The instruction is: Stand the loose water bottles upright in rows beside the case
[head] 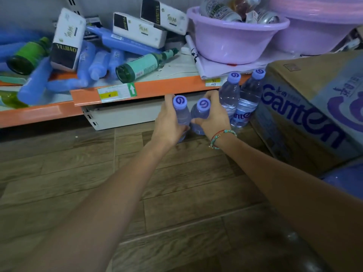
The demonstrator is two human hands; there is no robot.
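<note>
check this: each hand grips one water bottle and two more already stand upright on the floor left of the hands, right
Not quite. In the head view the two standing bottles are right of the hands, next to the case. The left hand and right hand do each grip one.

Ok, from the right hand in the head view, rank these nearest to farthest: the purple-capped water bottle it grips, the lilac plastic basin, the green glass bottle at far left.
1. Purple-capped water bottle: gripped by the right hand, on the floor under the shelf edge.
2. Lilac plastic basin: on the shelf, above and slightly right.
3. Green glass bottle: lying on the shelf, far left.
</note>
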